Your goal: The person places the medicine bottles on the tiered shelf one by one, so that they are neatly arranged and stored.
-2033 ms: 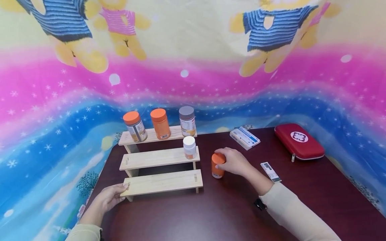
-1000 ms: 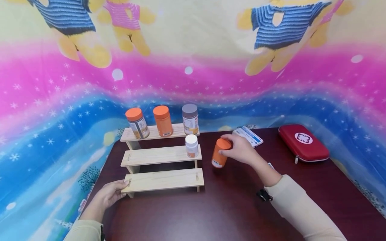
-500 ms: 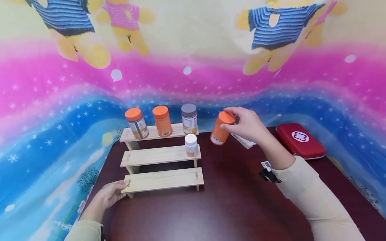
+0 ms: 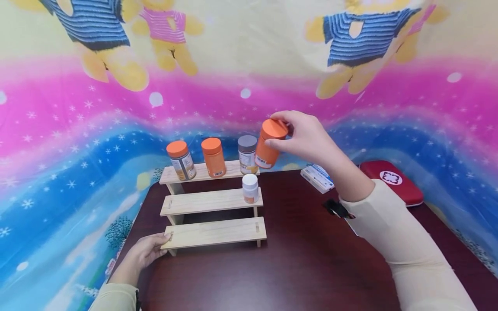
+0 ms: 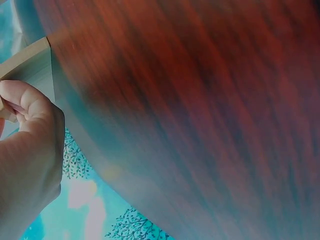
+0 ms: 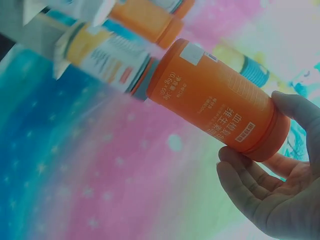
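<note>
Up in the air, my right hand grips an orange pill bottle by its lid end, thumb on one side and fingers on the other. The bottle is tilted and appears just right of the grey-lidded bottle. In the right wrist view, white print shows on the orange bottle. My left hand pinches the left end of the lowest tier of a three-tier wooden rack; the left wrist view shows the thumb on the board's edge. A small white bottle stands at the middle tier's right end.
An orange bottle and an orange-lidded jar stand on the top tier. A medicine box and a red zipped case lie on the dark table at right. A printed cloth hangs behind.
My right hand has lifted the orange pill bottle off the table, raised it, then carried it left towards the rack's top tier. The left hand keeps its place on the rack.
</note>
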`<state>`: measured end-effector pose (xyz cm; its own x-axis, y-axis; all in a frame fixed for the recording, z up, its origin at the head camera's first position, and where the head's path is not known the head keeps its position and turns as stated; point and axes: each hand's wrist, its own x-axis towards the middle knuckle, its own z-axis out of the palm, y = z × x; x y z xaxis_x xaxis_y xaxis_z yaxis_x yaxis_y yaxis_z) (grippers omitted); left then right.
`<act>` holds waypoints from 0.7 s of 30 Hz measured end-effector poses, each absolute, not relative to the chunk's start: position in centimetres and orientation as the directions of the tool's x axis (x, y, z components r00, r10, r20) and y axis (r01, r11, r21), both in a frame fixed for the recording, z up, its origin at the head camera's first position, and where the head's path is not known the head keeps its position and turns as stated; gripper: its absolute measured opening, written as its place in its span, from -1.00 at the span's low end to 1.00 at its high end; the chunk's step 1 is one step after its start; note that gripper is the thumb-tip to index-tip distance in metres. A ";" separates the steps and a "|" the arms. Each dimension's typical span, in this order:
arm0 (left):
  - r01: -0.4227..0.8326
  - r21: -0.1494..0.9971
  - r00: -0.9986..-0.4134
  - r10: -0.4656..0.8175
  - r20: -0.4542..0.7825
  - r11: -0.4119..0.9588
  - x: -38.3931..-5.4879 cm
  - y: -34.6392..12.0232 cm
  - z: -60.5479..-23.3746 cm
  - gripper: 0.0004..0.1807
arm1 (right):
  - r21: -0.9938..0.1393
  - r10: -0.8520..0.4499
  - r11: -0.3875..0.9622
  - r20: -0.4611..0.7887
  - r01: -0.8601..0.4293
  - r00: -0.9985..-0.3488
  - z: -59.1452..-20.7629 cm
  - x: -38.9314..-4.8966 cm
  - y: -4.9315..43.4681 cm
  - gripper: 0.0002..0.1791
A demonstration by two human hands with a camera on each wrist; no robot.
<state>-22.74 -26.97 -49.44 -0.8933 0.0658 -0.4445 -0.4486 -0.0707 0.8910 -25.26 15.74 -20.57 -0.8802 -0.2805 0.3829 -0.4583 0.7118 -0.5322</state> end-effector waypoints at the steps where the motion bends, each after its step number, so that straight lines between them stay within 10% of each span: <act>1: -0.447 0.891 -0.894 0.063 -0.443 -0.074 -22.7 -27.0 -49.4 -0.41 | -0.536 -0.287 0.704 0.385 -0.466 -0.877 -20.4 -25.3 15.2 -0.35; 21: -0.432 0.897 -0.902 0.056 -0.428 -0.097 -23.0 -27.1 -50.0 -0.32 | -0.497 -0.494 0.649 0.300 -0.576 -0.816 -25.1 -26.2 3.9 -0.40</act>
